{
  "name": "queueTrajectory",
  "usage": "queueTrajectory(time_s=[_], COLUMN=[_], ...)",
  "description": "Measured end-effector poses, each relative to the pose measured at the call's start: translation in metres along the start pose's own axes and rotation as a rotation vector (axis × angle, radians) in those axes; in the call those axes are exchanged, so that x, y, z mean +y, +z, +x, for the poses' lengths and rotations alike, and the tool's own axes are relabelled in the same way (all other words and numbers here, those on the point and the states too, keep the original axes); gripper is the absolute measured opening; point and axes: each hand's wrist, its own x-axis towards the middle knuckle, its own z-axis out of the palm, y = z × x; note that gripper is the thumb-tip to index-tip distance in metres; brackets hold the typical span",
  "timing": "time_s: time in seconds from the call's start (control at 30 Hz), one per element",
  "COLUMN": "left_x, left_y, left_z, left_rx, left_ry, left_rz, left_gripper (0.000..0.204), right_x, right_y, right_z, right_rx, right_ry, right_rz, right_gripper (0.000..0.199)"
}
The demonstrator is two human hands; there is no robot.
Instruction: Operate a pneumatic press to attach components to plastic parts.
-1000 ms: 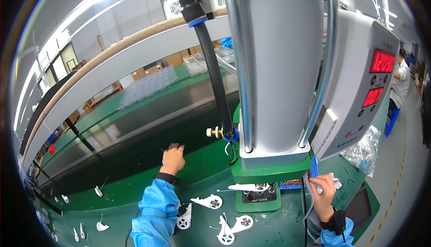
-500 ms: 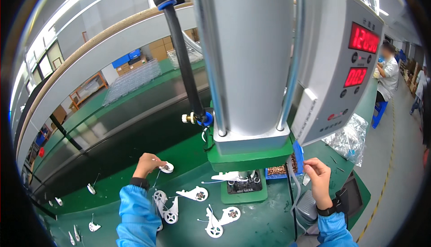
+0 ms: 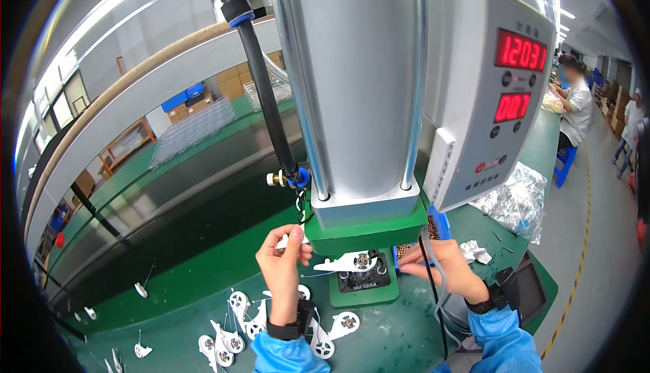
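Note:
My left hand (image 3: 279, 261) is raised beside the green press head, fingers closed on a white plastic part (image 3: 284, 242) that they mostly hide. Below the press head, a white arm-shaped part with a round hub (image 3: 353, 262) lies on the black fixture (image 3: 365, 279) of the green press base (image 3: 365, 297). My right hand (image 3: 443, 268) reaches in from the right, its fingertips pressed together at the front edge of a blue tray (image 3: 440, 225) of small copper-coloured pieces (image 3: 404, 250). Anything between those fingertips is too small to make out.
The grey press cylinder (image 3: 352, 81) and a control box with red displays (image 3: 484, 95) fill the upper middle. Several white wheeled parts (image 3: 220, 346) lie on the green table. Cables hang by my right hand. A clear plastic bag (image 3: 518, 200) lies at right; a co-worker (image 3: 575, 102) sits beyond.
My left hand has moved right and up to the press head. My right hand has moved left to the tray's front edge. More white parts now lie at the lower left; the view has shifted slightly.

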Motion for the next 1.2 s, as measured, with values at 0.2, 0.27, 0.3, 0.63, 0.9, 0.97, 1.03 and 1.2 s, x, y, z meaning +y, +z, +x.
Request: queueTrajectory(time_s=[0.2,0.27,0.3,0.63,0.9,0.97,1.03,1.2], left_x=[-0.035,-0.04,-0.041,-0.04,-0.037,-0.036,-0.038,-0.034], left_y=[0.023,0.026,0.027,0.023,0.027,0.021,0.022,0.026], left_z=[-0.017,-0.024,-0.026,-0.024,-0.023,-0.023,-0.025,-0.027], left_rx=[-0.075,-0.133,-0.129,-0.11,-0.016,-0.047,-0.071,-0.074], left_ry=[0.061,0.061,0.007,0.012,0.061,-0.001,-0.01,0.053], left_rz=[-0.026,0.082,0.067,0.15,0.011,0.014,0.0,0.032], left_gripper=[0.01,0.01,0.012,0.012,0.015,0.029,0.036,0.035], right_x=[0.01,0.01,0.006,0.005,0.0,0.006,0.021,0.074], right_y=[0.024,0.028,0.03,0.035,0.013,0.0,-0.005,0.001], right_z=[0.028,0.038,0.039,0.043,0.026,0.005,-0.02,-0.04], right_rx=[-0.043,-0.087,-0.089,-0.091,-0.077,0.25,0.606,0.744], right_ry=[-0.127,-0.055,-0.055,0.045,-0.199,-0.256,-0.134,-0.078], right_rz=[-0.098,-0.022,-0.024,-0.157,-0.375,-0.337,0.023,-0.353], right_gripper=[0.017,0.021,0.021,0.026,0.017,0.019,0.02,0.022])
